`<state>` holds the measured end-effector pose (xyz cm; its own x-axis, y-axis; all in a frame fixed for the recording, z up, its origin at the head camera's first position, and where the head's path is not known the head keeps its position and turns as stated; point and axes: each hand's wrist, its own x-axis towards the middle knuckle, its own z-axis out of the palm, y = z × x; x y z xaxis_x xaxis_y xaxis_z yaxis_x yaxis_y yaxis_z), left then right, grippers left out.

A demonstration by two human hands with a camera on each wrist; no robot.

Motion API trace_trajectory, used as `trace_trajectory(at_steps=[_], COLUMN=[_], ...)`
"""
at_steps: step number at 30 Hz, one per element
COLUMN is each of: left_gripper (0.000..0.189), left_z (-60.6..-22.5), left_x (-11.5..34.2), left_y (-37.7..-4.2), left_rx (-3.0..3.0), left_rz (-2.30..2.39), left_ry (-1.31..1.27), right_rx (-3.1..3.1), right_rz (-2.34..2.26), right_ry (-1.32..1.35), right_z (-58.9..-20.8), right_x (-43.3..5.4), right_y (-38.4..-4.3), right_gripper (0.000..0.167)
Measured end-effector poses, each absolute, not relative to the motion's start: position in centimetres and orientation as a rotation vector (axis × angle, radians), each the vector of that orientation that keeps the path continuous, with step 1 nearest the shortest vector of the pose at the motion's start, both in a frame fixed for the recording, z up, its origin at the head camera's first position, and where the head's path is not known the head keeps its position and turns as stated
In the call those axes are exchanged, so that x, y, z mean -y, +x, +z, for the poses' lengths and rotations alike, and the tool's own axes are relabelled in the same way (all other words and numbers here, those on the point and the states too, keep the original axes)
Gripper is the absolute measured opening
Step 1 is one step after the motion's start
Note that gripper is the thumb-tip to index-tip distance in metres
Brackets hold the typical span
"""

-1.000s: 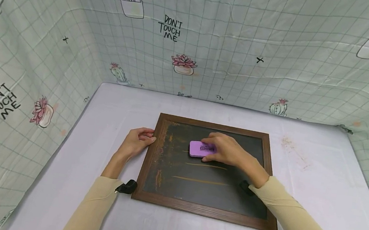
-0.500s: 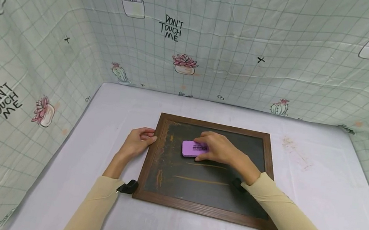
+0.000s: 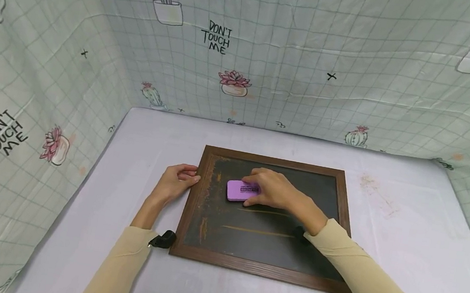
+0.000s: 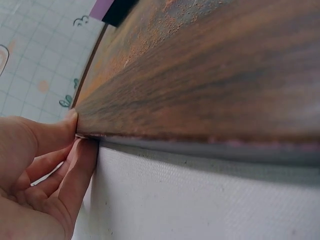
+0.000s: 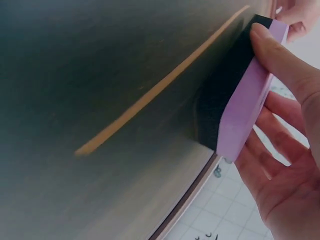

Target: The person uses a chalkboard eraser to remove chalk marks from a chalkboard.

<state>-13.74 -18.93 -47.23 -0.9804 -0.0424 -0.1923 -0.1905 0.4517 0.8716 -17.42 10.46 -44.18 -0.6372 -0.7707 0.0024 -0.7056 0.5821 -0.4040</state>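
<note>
A chalkboard with a brown wooden frame [image 3: 261, 268] lies flat on the table. My right hand [image 3: 276, 190] grips a purple eraser [image 3: 234, 191], its thumb and fingers on opposite long sides. In the right wrist view, the eraser's black felt pad [image 5: 227, 90] lies against the board, beside an orange-yellow chalk line [image 5: 165, 82]. Another chalk line [image 3: 257, 231] runs lower on the board. At the left edge, my left hand [image 3: 172, 184] pinches the frame; the left wrist view shows the thumb [image 4: 62, 132] at its rim and fingers against the side below.
Orange chalk dust [image 3: 204, 229] is smeared along the board's left side. A white cloth covers the table [image 3: 156, 131], with a faint orange stain [image 3: 370, 184] right of the board. Patterned fabric [image 3: 292, 50] hangs behind and at both sides.
My right hand has slid the eraser leftward across the board, by less in the last half second. The left hand stays at the frame's left edge.
</note>
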Motion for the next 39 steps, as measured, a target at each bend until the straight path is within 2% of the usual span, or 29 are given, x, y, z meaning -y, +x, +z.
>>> trace_trajectory(at_steps=[39], left_gripper=[0.038], left_z=[-47.3], left_x=[19.1], left_y=[-13.7], left_rx=[-2.551], left_rz=[1.547], left_ry=[-0.203], right_rx=[-2.71], right_rz=[-0.598], right_ry=[-1.146], right_z=[-44.2], right_x=[-16.2], right_y=[-16.7], right_gripper=[0.06])
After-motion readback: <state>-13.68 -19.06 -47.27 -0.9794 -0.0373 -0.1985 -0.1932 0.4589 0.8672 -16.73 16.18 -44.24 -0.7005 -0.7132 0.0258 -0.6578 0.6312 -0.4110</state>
